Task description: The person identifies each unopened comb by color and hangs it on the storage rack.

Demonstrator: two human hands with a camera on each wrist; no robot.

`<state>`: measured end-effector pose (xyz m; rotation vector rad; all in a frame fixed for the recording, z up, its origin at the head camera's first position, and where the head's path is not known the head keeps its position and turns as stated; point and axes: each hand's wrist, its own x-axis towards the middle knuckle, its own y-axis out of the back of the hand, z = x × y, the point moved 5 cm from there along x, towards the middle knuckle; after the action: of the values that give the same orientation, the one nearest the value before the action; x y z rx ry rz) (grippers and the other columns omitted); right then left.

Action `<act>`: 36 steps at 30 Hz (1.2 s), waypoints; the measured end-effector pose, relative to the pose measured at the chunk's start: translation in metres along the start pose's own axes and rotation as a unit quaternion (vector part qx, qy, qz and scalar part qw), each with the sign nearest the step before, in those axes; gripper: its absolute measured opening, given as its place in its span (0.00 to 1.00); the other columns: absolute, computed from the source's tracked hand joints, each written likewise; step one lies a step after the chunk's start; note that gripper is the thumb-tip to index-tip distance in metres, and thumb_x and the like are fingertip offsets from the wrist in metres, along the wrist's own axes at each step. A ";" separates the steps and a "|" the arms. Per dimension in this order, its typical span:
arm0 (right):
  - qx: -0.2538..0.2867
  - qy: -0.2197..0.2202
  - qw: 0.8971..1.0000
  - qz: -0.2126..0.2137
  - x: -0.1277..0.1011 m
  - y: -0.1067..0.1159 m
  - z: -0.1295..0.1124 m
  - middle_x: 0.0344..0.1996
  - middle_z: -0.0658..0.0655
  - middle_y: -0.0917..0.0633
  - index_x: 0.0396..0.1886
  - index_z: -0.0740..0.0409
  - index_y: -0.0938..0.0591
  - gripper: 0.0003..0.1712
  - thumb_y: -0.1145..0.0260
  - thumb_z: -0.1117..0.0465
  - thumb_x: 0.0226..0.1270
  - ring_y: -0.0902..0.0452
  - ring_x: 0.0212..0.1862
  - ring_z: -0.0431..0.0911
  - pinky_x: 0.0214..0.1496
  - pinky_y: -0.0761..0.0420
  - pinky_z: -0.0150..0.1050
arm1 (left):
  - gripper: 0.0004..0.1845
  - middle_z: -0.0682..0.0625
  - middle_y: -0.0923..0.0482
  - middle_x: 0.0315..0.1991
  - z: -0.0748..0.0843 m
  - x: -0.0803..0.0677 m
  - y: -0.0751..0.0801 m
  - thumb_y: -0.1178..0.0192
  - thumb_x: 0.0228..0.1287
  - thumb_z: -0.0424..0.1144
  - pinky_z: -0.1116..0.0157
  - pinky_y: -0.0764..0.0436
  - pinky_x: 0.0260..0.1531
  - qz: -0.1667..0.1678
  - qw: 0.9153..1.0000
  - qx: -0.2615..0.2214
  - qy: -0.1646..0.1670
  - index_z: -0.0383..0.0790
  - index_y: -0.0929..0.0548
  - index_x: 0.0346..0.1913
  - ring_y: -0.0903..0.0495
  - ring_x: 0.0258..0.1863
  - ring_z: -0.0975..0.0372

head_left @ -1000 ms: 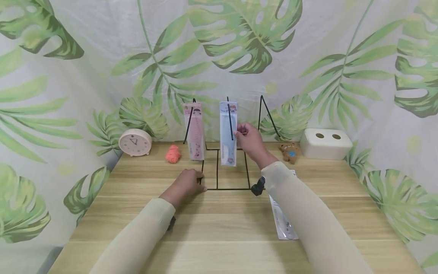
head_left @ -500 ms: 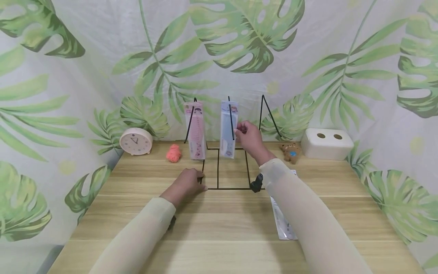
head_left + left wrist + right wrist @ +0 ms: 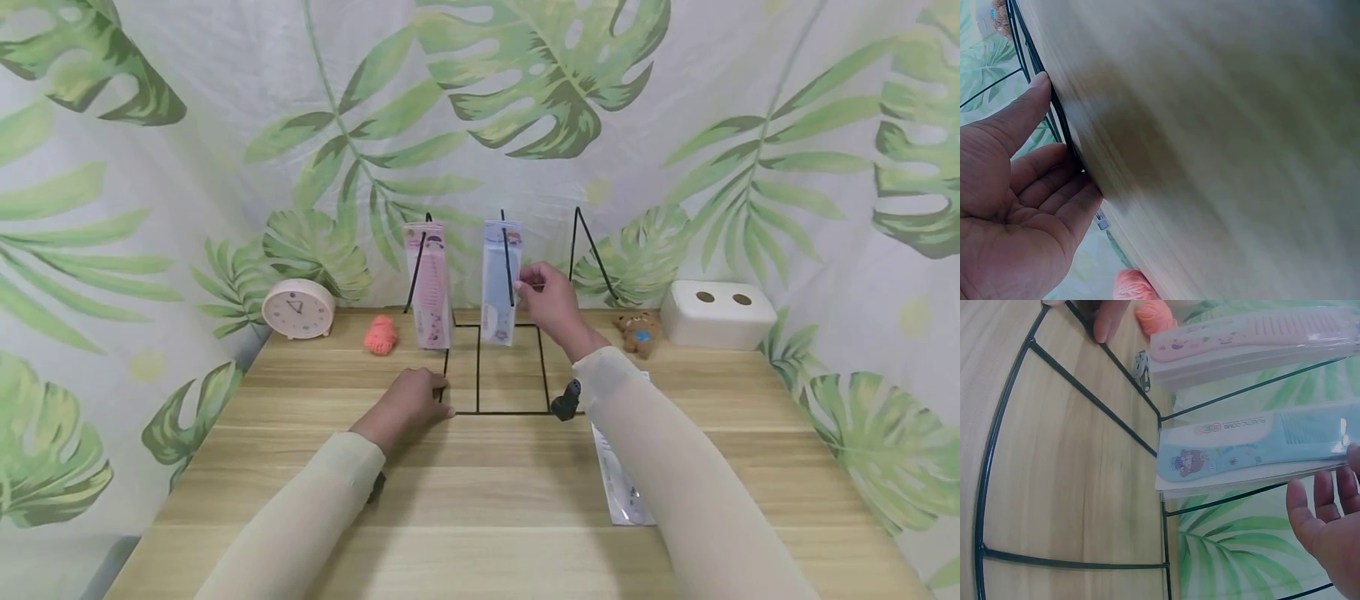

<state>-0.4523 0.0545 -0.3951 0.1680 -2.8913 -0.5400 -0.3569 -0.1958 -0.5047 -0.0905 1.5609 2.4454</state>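
Note:
A black wire rack [image 3: 477, 392] stands at the table's far middle with three upright hooks. A pink comb package [image 3: 427, 283] hangs on the left hook and a blue comb package [image 3: 500, 283] on the middle one; both also show in the right wrist view as the pink package [image 3: 1254, 347] and the blue package [image 3: 1254, 450]. My right hand [image 3: 551, 298] is at the blue package's upper right edge, thumb and fingers [image 3: 1325, 519] either side of it in a light pinch. My left hand [image 3: 411, 402] presses on the rack base's front left corner, fingers [image 3: 1054, 187] lying along the wire.
A round clock [image 3: 297, 310] and an orange pom [image 3: 380, 336] sit at the back left. A small bear toy [image 3: 637, 332] and a white box with two holes [image 3: 716, 312] sit at the back right. Another flat package [image 3: 622, 492] lies under my right forearm.
The blue package has slid back along its hook and hangs higher and straighter. My right hand rose slightly with it. The left hand has stayed put.

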 end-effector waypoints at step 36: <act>-0.351 -0.209 0.906 -0.110 -0.189 0.156 0.141 0.48 0.80 0.18 0.70 0.85 0.38 0.50 0.25 0.52 0.67 0.15 0.42 0.63 0.45 0.11 0.57 | 0.34 0.34 0.19 0.70 -0.003 0.003 0.001 0.22 0.67 0.45 0.43 0.25 0.76 -0.001 1.000 0.006 -0.014 0.37 0.17 0.72 0.21 0.71 0.42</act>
<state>-0.3101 0.2750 -0.4993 0.2949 -2.8368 -1.8027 -0.3604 -0.1985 -0.5059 -0.0547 1.5638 2.4243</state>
